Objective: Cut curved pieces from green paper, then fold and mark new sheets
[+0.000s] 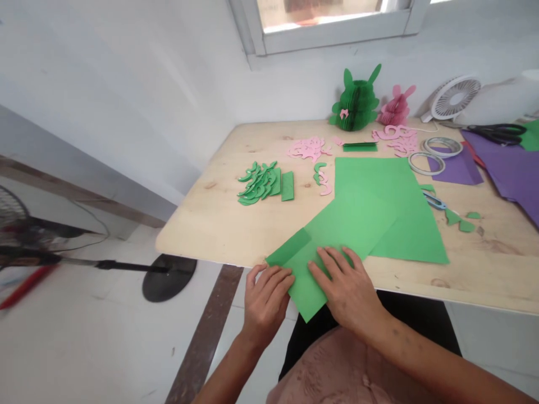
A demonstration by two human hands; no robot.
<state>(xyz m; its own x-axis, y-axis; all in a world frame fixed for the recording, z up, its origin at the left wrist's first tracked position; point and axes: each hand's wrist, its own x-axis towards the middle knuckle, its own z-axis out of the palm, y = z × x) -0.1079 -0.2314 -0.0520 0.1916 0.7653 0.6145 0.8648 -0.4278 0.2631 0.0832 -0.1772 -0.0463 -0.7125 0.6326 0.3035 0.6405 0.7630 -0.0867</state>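
Lying partly over the flat green sheet (416, 233) in the head view, the folded green paper (341, 224) stretches toward the person, one corner poking past the desk's (202, 224) near edge. It should handle as very light, fairly stiff and smooth enough to slide on the flat green sheet (paper on paper grips little); a careless squeeze would likely crease it. To the near left of the flat green sheet, the left hand (265, 300) has its fingers curled together at the turned-over strip (290, 247); whether it pinches, I cannot tell. Closer to the flat green sheet, the right hand (343, 280) rests, fingers spread, on the paper. Flat fingertips along the fold seem the safest hold.
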